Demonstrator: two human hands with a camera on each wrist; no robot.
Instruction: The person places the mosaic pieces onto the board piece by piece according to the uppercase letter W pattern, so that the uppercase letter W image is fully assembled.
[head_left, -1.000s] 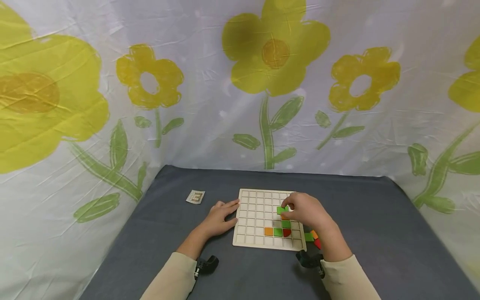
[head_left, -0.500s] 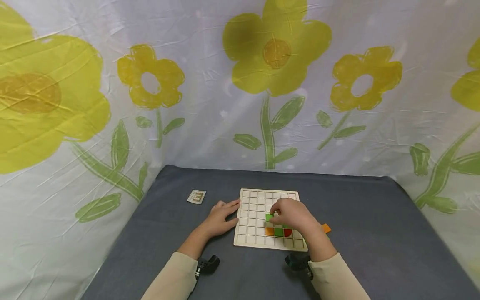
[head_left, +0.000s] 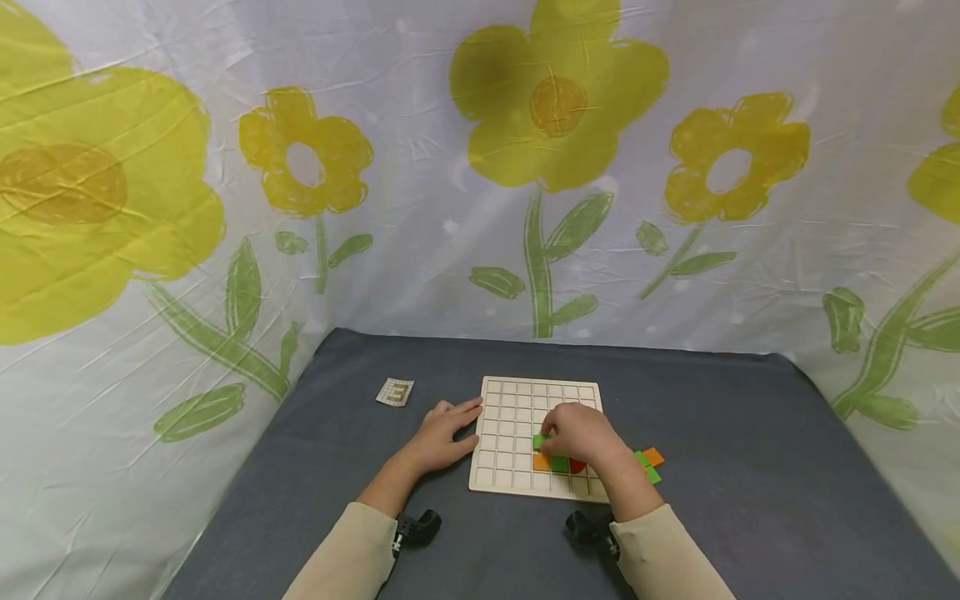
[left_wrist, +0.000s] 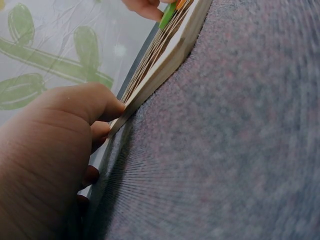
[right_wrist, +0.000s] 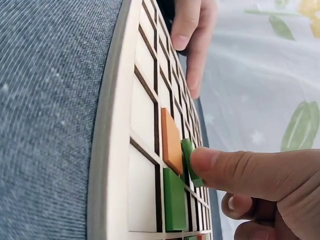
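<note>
A pale wooden grid board (head_left: 504,417) lies on the dark cloth. My left hand (head_left: 438,440) rests against its left edge, fingers extended; in the left wrist view the thumb (left_wrist: 102,102) touches the board's side. Over the lower middle, my right hand (head_left: 581,433) pinches a green square tile (right_wrist: 187,150), slightly tilted, at a cell just behind an orange tile (right_wrist: 171,140). Beside the orange one sits another green tile (head_left: 559,464), then a red rounded piece (head_left: 577,467). The right hand covers the cells behind these.
Loose green (head_left: 652,475) and orange tiles (head_left: 653,456) lie right of the board, partly behind the right forearm. A small patterned card (head_left: 395,392) is at the back left. A flowered cloth backdrop (head_left: 420,275) rises behind the table.
My right hand has moved left across the board with the green tile, then slightly nearer, down to the cell behind the orange tile. My left hand stays at the board's edge.
</note>
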